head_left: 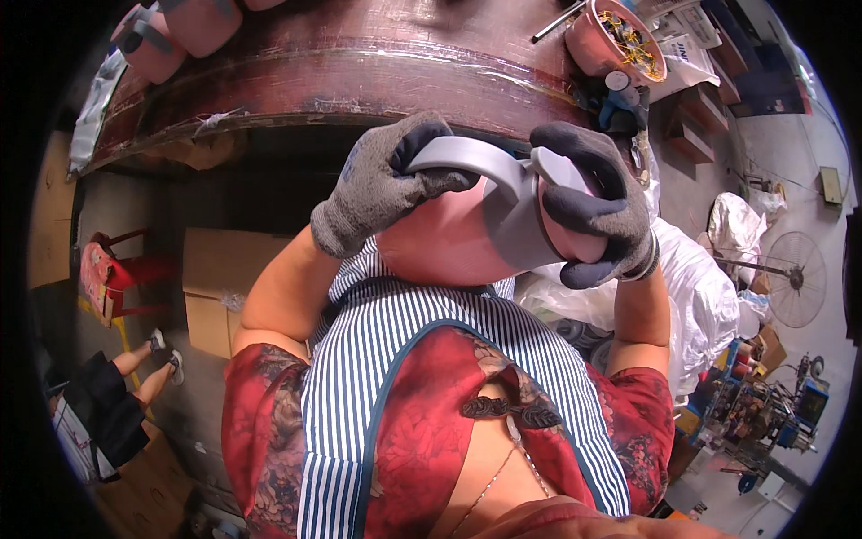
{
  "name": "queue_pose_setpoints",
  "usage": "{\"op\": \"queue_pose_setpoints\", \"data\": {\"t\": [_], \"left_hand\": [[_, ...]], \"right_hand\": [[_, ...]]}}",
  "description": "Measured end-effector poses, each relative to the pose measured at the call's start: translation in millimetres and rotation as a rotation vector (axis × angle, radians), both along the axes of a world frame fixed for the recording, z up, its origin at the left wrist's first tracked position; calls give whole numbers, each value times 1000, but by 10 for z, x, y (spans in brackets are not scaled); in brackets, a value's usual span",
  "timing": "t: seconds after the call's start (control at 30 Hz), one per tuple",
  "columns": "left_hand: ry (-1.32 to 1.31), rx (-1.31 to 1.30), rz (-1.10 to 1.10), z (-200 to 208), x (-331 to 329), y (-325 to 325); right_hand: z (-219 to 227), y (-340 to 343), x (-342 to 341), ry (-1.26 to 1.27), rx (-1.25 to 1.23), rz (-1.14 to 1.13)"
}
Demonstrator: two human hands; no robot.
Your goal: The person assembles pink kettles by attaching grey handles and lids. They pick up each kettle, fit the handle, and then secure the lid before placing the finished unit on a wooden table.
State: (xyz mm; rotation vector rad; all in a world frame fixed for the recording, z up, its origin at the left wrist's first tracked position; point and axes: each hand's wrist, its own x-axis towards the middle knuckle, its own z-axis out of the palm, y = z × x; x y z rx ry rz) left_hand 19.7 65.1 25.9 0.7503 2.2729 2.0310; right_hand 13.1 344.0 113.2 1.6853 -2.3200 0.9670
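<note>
A pink vacuum jug (435, 235) with a grey collar and grey handle lies tilted on its side in front of my body, its top toward the right. My left hand (382, 180), in a grey work glove with dark palm, is closed round the handle (476, 160). My right hand (600, 202), gloved alike, wraps the pink and grey lid (575, 235) at the jug's top, fingers over it and thumb beneath. The jug's underside and part of the lid are hidden.
Ahead is a worn dark red table (359, 67). Similar pink jugs (153, 54) stand at its far left; a pink bucket (597, 49) of small yellow and dark pieces is at the right. A cardboard box (211, 269), red stool (112, 274), white sacks (696, 296) and fan (795, 278) surround me.
</note>
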Motion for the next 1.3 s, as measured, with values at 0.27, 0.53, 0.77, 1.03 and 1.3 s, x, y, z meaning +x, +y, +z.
{"op": "queue_pose_setpoints", "data": {"t": [0.27, 0.53, 0.77, 1.03, 1.3], "left_hand": [[557, -390, 345, -177, 253, 461], [-72, -112, 73, -17, -97, 194], [359, -483, 239, -95, 94, 723], [-411, 48, -223, 4, -197, 231], [120, -269, 139, 248, 537, 768]], "right_hand": [[-550, 49, 300, -327, 234, -799], [-415, 369, 224, 253, 81, -365], [-686, 356, 447, -179, 280, -888], [-77, 590, 573, 389, 63, -198], [-707, 327, 393, -208, -276, -542]]}}
